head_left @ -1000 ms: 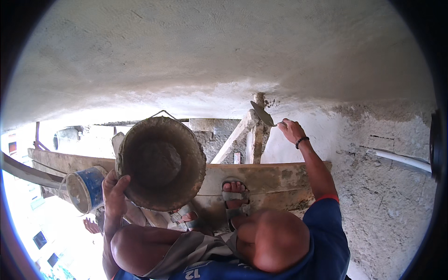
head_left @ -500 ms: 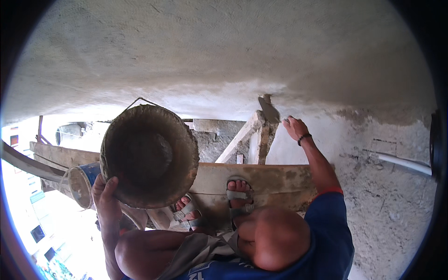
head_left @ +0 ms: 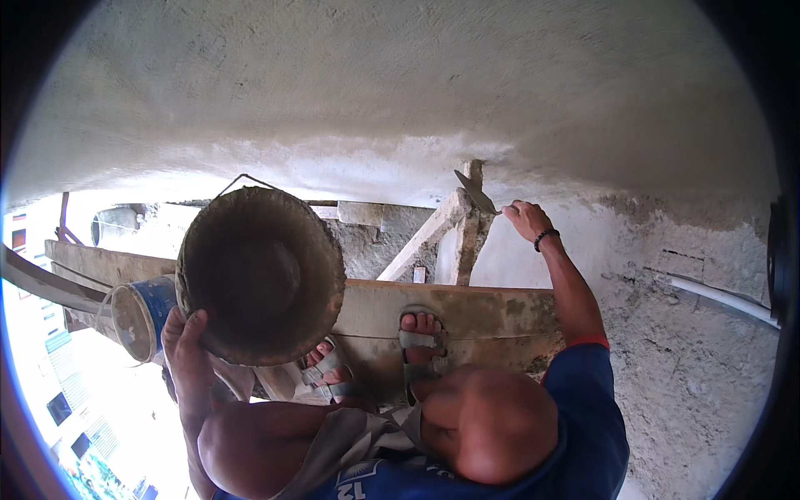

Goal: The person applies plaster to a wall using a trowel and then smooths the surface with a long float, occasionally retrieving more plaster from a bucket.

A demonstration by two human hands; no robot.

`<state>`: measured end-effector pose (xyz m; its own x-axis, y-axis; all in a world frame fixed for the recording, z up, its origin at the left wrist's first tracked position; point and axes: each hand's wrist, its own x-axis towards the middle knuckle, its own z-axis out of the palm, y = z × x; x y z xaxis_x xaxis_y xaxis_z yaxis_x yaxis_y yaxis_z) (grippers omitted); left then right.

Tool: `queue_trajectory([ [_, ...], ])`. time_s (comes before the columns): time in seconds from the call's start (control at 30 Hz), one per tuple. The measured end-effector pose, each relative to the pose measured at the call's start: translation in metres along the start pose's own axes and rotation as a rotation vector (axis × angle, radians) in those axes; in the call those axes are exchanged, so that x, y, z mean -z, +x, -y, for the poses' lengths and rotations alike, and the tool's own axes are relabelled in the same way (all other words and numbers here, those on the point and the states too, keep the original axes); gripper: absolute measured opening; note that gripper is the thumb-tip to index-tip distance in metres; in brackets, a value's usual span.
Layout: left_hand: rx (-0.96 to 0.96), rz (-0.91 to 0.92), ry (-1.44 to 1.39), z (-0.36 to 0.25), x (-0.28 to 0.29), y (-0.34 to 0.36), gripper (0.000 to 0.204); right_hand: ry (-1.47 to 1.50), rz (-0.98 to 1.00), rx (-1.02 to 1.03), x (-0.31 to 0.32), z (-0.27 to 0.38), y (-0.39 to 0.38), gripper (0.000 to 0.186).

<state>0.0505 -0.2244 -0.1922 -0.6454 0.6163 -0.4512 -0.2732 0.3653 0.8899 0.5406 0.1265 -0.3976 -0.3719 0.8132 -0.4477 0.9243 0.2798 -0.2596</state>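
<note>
My left hand (head_left: 187,342) grips the rim of a mortar-crusted bucket (head_left: 260,275), thumb over the edge. Its mouth faces up at me, and a thin wire handle (head_left: 242,177) loops above the far rim. Out to the right, my right hand (head_left: 528,222) is closed round a trowel (head_left: 476,192); the trowel's handle is mostly hidden by the fingers. The blade tilts beside a mortar-stained wooden post (head_left: 472,237), near the damp plastered wall (head_left: 400,92). Whether the blade touches the wood or wall I cannot tell.
My sandalled feet rest on a wooden plank (head_left: 492,323). Left of the held bucket is a blue bucket (head_left: 156,304). A slanting timber brace (head_left: 427,236) meets the post, and a white pipe (head_left: 723,300) lies along the rough wall at right. Bright open space drops away at left.
The trowel blade has turned to a narrower, more edge-on angle, staying near the post. My right hand and the held bucket have shifted only slightly.
</note>
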Motion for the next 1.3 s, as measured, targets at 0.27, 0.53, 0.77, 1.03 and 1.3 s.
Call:
queue_trajectory([
  [0.27, -0.026, -0.121, -0.036, -0.01, -0.006, -0.014, 0.005, 0.026, -0.225, -0.074, -0.011, -0.046, -0.05, 0.034],
  [0.53, 0.0, -0.086, -0.067, 0.009, 0.006, 0.003, 0.005, -0.211, -0.006, -0.063, -0.047, 0.001, -0.101, 0.026],
  [0.77, 0.001, -0.112, 0.063, 0.004, -0.009, 0.008, 0.003, -0.181, -0.162, -0.081, -0.016, -0.009, -0.098, 0.026],
  [1.03, -0.016, -0.063, -0.129, 0.007, -0.005, 0.008, 0.008, -0.34, 0.166, 0.172, -0.027, -0.022, -0.126, 0.019],
  [1.3, -0.046, -0.357, 0.051, -0.012, -0.016, 0.005, 0.012, -0.231, 0.35, 0.552, -0.059, -0.033, -0.093, 0.03],
])
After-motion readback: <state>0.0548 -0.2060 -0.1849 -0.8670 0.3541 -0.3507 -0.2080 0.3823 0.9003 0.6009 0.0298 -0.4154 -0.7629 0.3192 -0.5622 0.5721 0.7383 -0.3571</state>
